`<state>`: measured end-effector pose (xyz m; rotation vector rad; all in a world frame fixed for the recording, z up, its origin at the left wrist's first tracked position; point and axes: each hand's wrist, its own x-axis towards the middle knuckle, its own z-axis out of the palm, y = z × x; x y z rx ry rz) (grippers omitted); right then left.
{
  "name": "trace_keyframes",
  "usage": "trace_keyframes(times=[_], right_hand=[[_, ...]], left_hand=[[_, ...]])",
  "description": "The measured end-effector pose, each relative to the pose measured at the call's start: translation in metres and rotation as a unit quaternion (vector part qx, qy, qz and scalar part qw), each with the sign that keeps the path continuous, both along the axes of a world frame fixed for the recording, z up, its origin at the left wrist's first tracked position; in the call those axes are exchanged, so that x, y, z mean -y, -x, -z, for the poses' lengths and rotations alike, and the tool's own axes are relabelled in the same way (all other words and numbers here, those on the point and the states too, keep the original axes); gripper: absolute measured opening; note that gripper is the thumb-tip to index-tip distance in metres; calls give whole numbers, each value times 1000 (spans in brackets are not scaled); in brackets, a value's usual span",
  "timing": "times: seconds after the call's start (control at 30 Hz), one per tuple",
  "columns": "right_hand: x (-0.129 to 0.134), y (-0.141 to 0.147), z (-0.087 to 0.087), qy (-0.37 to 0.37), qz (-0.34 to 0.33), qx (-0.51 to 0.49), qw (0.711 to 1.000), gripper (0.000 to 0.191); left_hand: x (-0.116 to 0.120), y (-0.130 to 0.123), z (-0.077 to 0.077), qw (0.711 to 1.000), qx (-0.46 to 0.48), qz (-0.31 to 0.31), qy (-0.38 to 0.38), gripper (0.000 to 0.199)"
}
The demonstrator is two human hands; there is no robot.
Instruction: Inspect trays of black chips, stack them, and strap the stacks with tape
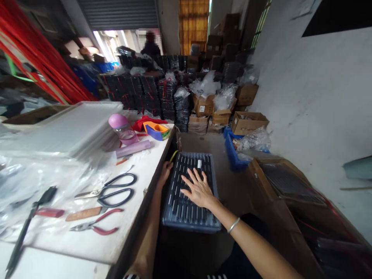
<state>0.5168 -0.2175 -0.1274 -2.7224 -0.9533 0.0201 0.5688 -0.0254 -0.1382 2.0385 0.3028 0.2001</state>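
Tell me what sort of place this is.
Likely a small workshop or packing room: dark stacks tied with red cord, cardboard boxes, and scissors and pliers on the white table.

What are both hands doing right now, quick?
Left hand: fingers curled by the yellow strip; grip can't be told.
Right hand: open, fingers spread over the filled tray.

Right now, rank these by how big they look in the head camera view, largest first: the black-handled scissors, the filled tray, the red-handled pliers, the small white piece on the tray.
1. Filled tray
2. Black-handled scissors
3. Red-handled pliers
4. Small white piece
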Motion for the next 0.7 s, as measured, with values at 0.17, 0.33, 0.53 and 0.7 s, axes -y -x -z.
trace_keyframes(times=[0.17,0.33,0.53,0.7], right_hand=[[2,-1,3,-16,-6,7,1000,61],[4,-3,4,-40,-4,0,999,63],[6,-2,4,-55,0,-5,998,61],[7,0,3,-66,3,-2,998,61]], left_hand=[[16,-6,-23,997,47,12,-63,16],[56,-23,-77,988,89,65,-104,20],[91,-23,-140,980,88,122,-129,35],[78,14,-143,976,65,62,-199,27]])
